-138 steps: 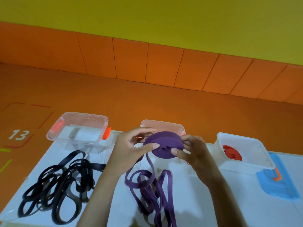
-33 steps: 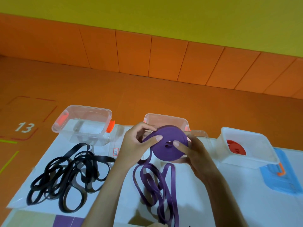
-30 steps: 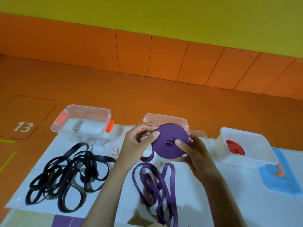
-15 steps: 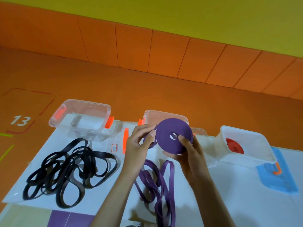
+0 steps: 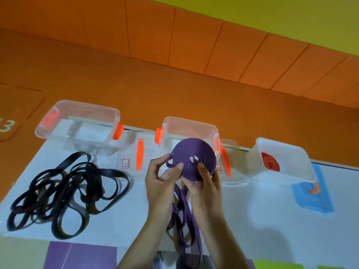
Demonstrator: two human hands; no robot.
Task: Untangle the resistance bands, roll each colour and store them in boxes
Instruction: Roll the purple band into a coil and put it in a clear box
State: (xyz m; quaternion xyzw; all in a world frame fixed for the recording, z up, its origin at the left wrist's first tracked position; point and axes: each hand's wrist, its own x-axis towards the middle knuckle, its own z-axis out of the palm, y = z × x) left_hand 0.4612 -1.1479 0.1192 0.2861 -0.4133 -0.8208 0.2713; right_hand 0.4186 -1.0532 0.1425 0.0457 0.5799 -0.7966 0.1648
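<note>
- I see the purple roll [image 5: 194, 160] held up just in front of the middle clear box [image 5: 191, 123]. It covers part of that box's near wall, with its flat face tilted toward the camera.
- The left hand [image 5: 163, 183] pinches the roll's left edge: the thumb lies on the face and the fingers curl round the outer loop.
- The right hand [image 5: 206, 183] grasps the roll from below and to the right, with the thumb pressed on the face near the centre hole and the fingers wrapped behind.
- The loose purple band [image 5: 184, 220] hangs from the roll and lies in slack loops on the white sheet [image 5: 262, 210], nearer me than the middle box, between the two forearms.
- The black bands [image 5: 68, 195] lie in a tangled heap on the sheet, left of the middle box and nearer me, well apart from both hands.
- A second clear box [image 5: 85, 105] with orange clips stands left of the middle box.
- A clear lid [image 5: 134, 152] lies flat between those two boxes.
- Another clear lid [image 5: 231, 167] lies just right of the middle box.
- The white box [image 5: 291, 150] stands farther right of the middle box, with the red roll [image 5: 270, 164] inside it.
- The blue lid [image 5: 312, 197] lies flat on the sheet, beyond the white box from the middle box.
</note>
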